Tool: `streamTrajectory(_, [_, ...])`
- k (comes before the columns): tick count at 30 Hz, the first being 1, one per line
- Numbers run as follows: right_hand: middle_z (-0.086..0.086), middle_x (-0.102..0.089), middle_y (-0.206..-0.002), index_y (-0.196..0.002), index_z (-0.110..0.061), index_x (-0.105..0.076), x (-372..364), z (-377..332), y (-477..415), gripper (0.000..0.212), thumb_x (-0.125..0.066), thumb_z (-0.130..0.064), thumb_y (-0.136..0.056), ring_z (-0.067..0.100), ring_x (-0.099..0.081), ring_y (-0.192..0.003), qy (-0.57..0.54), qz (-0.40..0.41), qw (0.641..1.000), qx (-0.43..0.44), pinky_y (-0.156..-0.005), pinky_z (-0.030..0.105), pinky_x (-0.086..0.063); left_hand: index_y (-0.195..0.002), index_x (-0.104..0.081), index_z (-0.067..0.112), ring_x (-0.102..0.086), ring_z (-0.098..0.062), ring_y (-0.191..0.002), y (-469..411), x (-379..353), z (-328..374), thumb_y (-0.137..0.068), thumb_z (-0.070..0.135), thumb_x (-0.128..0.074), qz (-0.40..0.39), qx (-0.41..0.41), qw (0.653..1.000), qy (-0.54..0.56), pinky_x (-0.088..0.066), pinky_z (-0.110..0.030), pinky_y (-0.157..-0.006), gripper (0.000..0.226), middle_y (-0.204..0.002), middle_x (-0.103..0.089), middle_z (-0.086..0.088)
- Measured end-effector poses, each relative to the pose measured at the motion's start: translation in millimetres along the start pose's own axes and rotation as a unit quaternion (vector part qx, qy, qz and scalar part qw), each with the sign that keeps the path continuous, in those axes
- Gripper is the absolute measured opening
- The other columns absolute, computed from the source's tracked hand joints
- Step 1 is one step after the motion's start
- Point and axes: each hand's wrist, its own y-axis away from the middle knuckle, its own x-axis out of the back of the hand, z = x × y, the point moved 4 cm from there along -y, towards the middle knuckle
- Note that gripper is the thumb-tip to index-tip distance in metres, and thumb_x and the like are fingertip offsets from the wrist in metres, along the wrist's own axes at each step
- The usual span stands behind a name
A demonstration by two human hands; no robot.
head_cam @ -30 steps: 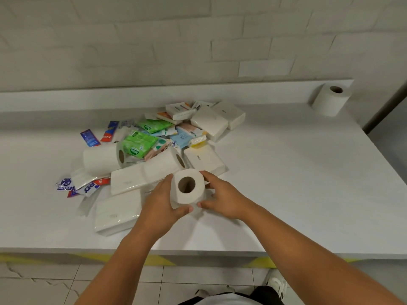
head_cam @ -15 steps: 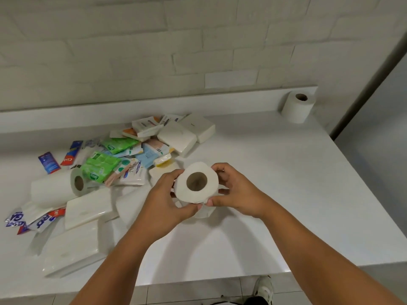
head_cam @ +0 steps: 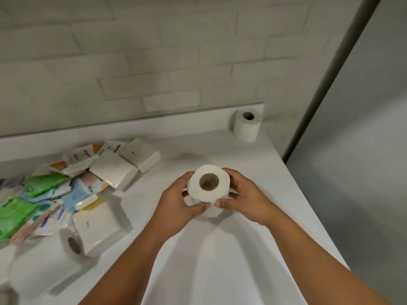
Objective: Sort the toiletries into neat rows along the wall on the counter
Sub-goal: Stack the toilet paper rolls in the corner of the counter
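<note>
Three toilet rolls: the centre roll (head_cam: 209, 186) upright at mid-frame, left hand (head_cam: 176, 201) and right hand (head_cam: 244, 199) curled round its sides; the corner roll (head_cam: 247, 126) standing upper right by the wall; the lying roll (head_cam: 72, 243) lower left. Two green packets (head_cam: 44, 183) and three white tissue packs (head_cam: 113, 170) crowd the left. Bare desk (head_cam: 220, 260) between, its edge near the right hand

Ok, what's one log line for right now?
held toilet roll: hole up | left hand: grips it | right hand: grips it | corner toilet roll: upright by wall | toiletry pile: unsorted
</note>
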Motion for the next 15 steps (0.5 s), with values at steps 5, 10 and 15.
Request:
streamTrajectory(5, [-0.014, -0.060, -0.130, -0.132, -0.034, -0.052, 66.2, 15.8, -20.2, 0.074, -0.087, -0.015, -0.070, 0.010, -0.054, -0.125, -0.018, 0.036, 0.999, -0.001, -0.106, 0.045, -0.046, -0.122, -0.057, 0.043, -0.058, -0.002, -0.113, -59.3, -46.2, 18.8, -0.071, 0.022, -0.088, -0.008, -0.009, 1.000, 0.007, -0.052, -0.026, -0.097, 0.064, -0.116, -0.063, 0.024])
streamTrajectory(10, [-0.016, -0.060, -0.128, -0.132, -0.036, -0.055, 124.9, 34.8, -47.1, 0.074, -0.087, -0.012, -0.070, 0.009, -0.052, -0.125, -0.019, 0.081, 0.997, -0.002, -0.103, 0.044, -0.049, -0.125, -0.052, 0.043, -0.061, -0.009, -0.109, -118.6, -91.2, 26.9, -0.073, 0.018, -0.086, -0.030, -0.016, 0.999, 0.014, -0.057, -0.037, -0.091, 0.067, -0.118, -0.062, 0.024])
streamTrajectory(15, [-0.015, -0.060, -0.129, -0.131, -0.037, -0.053, 169.3, 52.0, -78.5, 0.069, -0.085, -0.020, -0.073, 0.010, -0.051, -0.126, -0.004, 0.111, 0.994, -0.021, -0.106, 0.048, -0.045, -0.130, -0.050, 0.038, -0.061, -0.011, -0.111, -169.2, -125.3, 26.9, -0.073, 0.023, -0.085, -0.019, -0.010, 1.000, 0.011, -0.054, -0.041, -0.096, 0.068, -0.119, -0.061, 0.021])
